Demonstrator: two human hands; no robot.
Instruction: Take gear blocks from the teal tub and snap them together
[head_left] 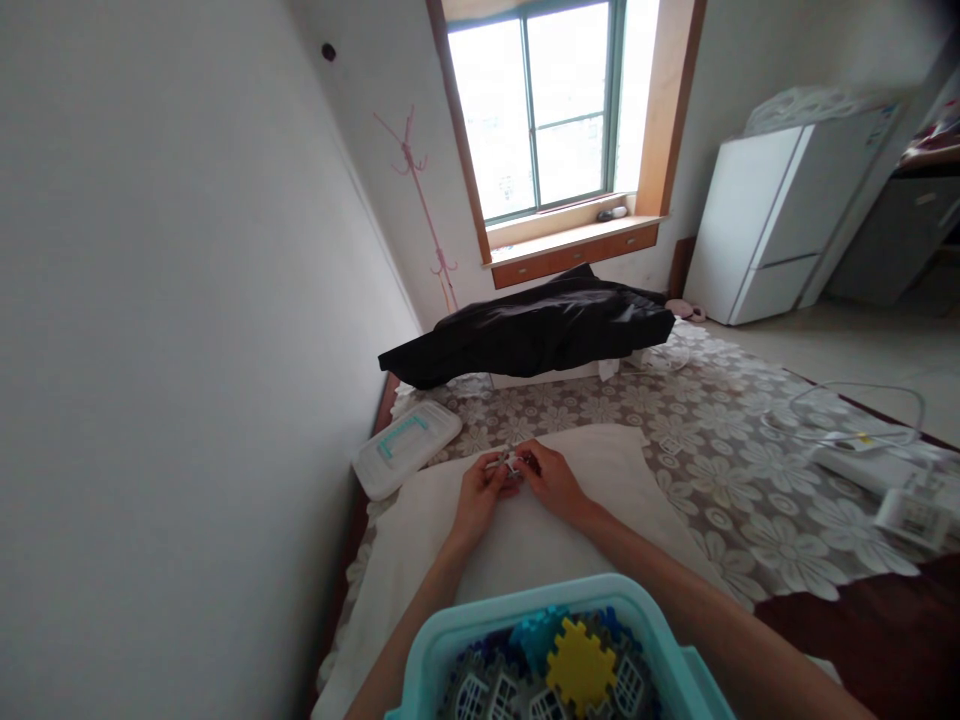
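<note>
Over the white cloth [600, 450], my left hand [484, 487] and my right hand [551, 478] meet, fingers closed around a small white plastic piece [512, 462]. The fingers cover much of the piece, so its full shape is hidden. Close in front of me, between my forearms, stands a turquoise bin [540, 592]. Inside it lie a yellow toothed building piece [581, 665], a blue toothed piece [538, 638], and several grey and white lattice pieces [502, 695].
A white lid [409, 445] lies left by the wall. Black fabric [540, 325] drapes over something at the far end of the flowered tablecloth [780, 500]. White cables [855, 390] and a white box [911, 515] are on the right. Beyond stands a fridge [765, 220].
</note>
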